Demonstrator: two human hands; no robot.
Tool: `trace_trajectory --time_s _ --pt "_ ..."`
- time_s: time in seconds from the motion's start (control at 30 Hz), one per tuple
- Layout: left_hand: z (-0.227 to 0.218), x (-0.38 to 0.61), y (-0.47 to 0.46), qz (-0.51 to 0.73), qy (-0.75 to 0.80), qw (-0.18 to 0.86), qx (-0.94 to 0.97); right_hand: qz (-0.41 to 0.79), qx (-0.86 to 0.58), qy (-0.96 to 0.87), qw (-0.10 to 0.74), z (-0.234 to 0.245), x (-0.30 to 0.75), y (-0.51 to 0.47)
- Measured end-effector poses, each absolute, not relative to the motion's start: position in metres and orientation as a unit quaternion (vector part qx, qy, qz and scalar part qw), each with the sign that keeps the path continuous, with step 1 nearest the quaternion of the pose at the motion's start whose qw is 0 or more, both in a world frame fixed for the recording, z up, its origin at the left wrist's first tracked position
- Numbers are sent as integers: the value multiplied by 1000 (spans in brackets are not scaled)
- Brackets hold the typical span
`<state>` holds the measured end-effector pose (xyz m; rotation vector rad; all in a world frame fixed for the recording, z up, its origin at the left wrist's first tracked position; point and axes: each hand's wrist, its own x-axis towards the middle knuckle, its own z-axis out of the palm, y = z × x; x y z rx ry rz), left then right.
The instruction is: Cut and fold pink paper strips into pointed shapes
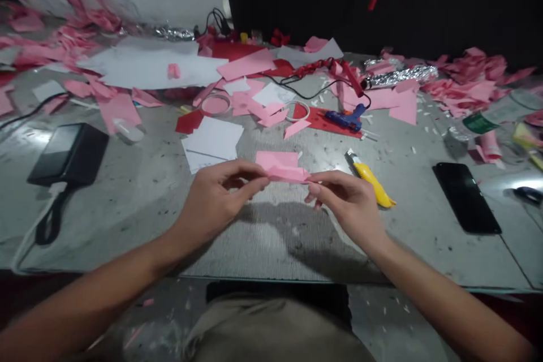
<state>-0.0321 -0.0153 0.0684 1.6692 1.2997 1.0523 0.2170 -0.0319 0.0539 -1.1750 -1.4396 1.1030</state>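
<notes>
A small folded strip of pink paper [288, 173] is stretched between my two hands, just above the table. My left hand [220, 192] pinches its left end between thumb and fingers. The right end is pinched by my right hand [348, 201]. Behind the strip shows a flat pink paper piece [278, 157]; I cannot tell whether the two are joined. White paper sheets [214, 141] lie beyond my left hand. A yellow utility knife [371, 181] rests just beyond my right hand.
A blue glue gun [345, 119] lies on red card, near rolls of tape [216, 103]. On the right are a black phone [466, 198] and a plastic bottle [496, 113]. A black box [70, 153] with a cable stands left. Pink paper scraps [475, 82] crowd the back.
</notes>
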Motion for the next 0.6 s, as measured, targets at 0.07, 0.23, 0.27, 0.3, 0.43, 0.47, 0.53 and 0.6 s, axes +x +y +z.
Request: trace_trajectory --time_s 0.07,0.23,0.27,0.3,0.43,0.47,0.53,0.6 --pt "61 -28 5 437 486 401 642 466 -482 -565 481 46 217 -10" --pt "39 -23 38 398 433 502 634 454 -473 -568 497 20 216 18" --pt "37 -22 41 373 423 529 634 452 -467 -575 497 16 216 18" --pt "35 -22 42 350 418 550 633 452 -462 -580 497 13 216 17" --pt "29 -20 38 336 441 546 629 480 -451 -576 484 12 218 10" --pt "29 -19 36 349 453 523 632 493 -452 -572 474 13 219 9" --pt "27 -19 33 363 469 472 652 515 -458 -567 450 16 219 9" --pt "25 -20 31 358 466 429 686 529 -461 -572 425 20 218 10"
